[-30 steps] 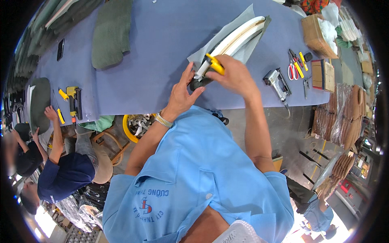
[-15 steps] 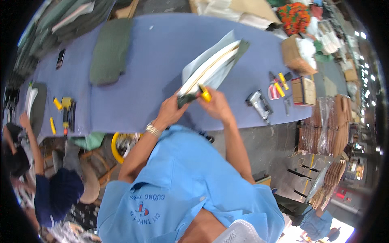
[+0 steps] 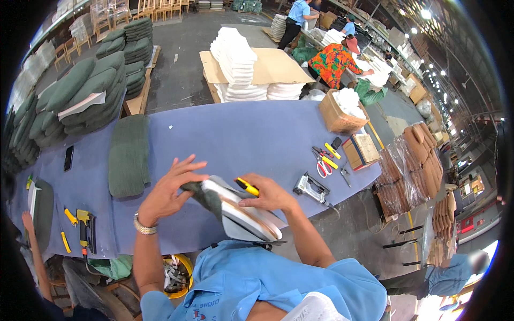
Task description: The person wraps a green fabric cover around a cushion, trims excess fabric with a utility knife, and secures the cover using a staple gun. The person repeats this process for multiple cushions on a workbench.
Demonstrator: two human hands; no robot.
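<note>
Dark green fabric, white padding and a tan strip show along the curved cushion piece (image 3: 235,213), which slants over the near edge of the long blue table (image 3: 214,139), its far end toward the left hand (image 3: 168,187) and its near end close to the wearer's pale blue shirt (image 3: 251,278). From where I stand, the right hand (image 3: 272,193) is wrapped around a yellow tool (image 3: 247,186), its thumb lying against the padded side. The left hand has its upper fingers spread, with thumb and forefinger at the green tip; whether they pinch it, I cannot tell. A loose grey lining (image 3: 235,229) hangs along the side of the piece. Off to the right lie a silver staple gun (image 3: 312,188) and red-handled scissors (image 3: 323,170), with a small cardboard box (image 3: 361,151) just past them and an open carton (image 3: 337,117) of white stuffing farther back. A flat green panel (image 3: 129,155) rests left of the hands, between them and a black phone (image 3: 68,159). Nearer the front edge sits a yellow-and-black gun (image 3: 85,230), and a yellow bucket (image 3: 188,268) of scraps stands below the table.
</note>
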